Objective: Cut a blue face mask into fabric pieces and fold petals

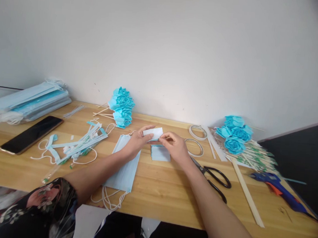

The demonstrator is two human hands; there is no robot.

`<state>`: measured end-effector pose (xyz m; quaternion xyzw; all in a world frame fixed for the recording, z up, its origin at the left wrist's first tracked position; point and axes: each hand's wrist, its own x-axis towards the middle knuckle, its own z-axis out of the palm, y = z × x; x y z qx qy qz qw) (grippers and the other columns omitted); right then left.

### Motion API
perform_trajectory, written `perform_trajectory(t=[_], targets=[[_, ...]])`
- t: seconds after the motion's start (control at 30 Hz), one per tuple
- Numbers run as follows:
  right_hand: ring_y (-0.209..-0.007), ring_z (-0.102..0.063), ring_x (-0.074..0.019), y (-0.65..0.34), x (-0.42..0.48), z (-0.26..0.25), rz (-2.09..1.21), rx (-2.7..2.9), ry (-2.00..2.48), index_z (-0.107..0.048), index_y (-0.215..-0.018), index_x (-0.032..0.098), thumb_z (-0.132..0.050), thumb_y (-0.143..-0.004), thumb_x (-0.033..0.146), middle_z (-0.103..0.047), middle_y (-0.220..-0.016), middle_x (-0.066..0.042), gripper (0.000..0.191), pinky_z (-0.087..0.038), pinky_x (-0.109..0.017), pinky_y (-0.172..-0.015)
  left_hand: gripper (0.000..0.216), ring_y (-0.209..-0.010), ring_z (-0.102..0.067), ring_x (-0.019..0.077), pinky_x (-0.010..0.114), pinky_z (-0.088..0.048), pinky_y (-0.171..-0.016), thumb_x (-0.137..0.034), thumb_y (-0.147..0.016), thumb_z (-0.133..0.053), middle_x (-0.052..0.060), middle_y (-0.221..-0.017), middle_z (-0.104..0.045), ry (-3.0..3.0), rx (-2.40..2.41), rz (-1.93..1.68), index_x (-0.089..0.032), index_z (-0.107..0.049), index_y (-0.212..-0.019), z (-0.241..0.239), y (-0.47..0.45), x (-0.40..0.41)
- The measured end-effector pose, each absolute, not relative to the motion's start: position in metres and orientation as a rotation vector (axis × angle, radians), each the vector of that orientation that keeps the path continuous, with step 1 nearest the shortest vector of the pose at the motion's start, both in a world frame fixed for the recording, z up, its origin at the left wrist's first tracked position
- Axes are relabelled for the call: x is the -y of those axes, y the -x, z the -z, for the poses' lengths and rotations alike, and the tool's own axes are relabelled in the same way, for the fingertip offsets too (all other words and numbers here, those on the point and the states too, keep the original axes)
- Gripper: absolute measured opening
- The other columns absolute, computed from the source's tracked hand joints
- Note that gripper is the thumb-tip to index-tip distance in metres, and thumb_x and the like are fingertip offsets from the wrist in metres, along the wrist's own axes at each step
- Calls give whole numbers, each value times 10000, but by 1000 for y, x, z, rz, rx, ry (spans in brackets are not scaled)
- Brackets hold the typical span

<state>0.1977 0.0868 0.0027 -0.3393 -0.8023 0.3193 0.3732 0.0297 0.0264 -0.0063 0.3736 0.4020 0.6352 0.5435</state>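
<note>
Between my two hands, above the table, is a small folded piece of white and pale blue mask fabric (155,132). My left hand (139,141) grips its left side with the thumb on top. The fingertips of my right hand (174,144) pinch its lower right corner. Just below lies a small stack of cut blue fabric pieces (160,153) on the wood. Partly under my left forearm are flat blue face masks (121,178) with white ear loops. Black-handled scissors (208,170) rest beside my right wrist, their blades partly hidden by it.
Blue fabric flowers on sticks (121,107) lie at the back, with more blue flowers (235,134) at right. A blue glue gun (282,193), tape rolls (198,132), a wooden strip (248,194), cut-off mask strips (77,145), a phone (31,134) and stacked masks (36,100) surround the hands.
</note>
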Motion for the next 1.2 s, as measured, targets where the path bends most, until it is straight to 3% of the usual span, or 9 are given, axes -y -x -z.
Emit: perform_trajectory(t=[0.2, 0.37, 0.63, 0.87, 1.03, 1.2], targets=[[-775, -635, -189, -198, -87, -4, -647, 2140, 876, -647, -764, 238, -621, -811, 286, -686, -784, -13, 72, -478, -307, -709, 481, -952, -654, 230, 365, -473, -906, -375, -756, -714, 71, -1012, -713, -981, -1109, -1499, -192, -623, -1191, 3, -30, -24], [-779, -628, -188, -198, -87, -3, -578, 2163, 861, -643, -770, 237, -615, -817, 268, -684, -783, -13, 63, -464, -309, -726, 491, -989, -646, 249, 327, -492, -861, -289, -678, -770, 85, -1100, -696, -1059, -1241, -1492, -181, -643, -1139, -5, -33, -21], [-792, -660, -182, -200, -87, -4, -731, 2067, 941, -630, -1039, 235, -609, -837, 356, -688, -802, -5, 236, -480, -292, -729, 555, -680, -676, 184, 319, -537, -713, -255, -716, -702, 64, -801, -730, -1090, -1265, -1385, -90, -562, -1228, -2, -31, -24], [-772, -628, -166, -202, -85, -11, -672, 2091, 922, -616, -1121, 222, -528, -892, 369, -657, -810, -15, 286, -460, -264, -693, 572, -664, -684, 177, 311, -550, -698, -271, -718, -705, 50, -792, -717, -1113, -1249, -1354, -102, -550, -1242, -5, -32, -22], [-720, -617, -153, -223, -98, -41, -580, 1976, 1012, -645, -1061, 196, -496, -899, 356, -682, -850, -27, 272, -438, -255, -665, 622, -641, -656, 146, 289, -550, -666, -297, -730, -694, 26, -770, -690, -1230, -1255, -1288, -113, -517, -1297, -7, -32, -19], [-732, -611, -168, -259, -106, -73, -502, 2235, 1183, -689, -909, 194, -513, -876, 324, -705, -818, -31, 221, -406, -256, -658, 623, -576, -624, 115, 271, -533, -573, -260, -787, -611, 38, -919, -693, -1487, -1221, -1055, -199, -451, -1385, 3, -36, -17]])
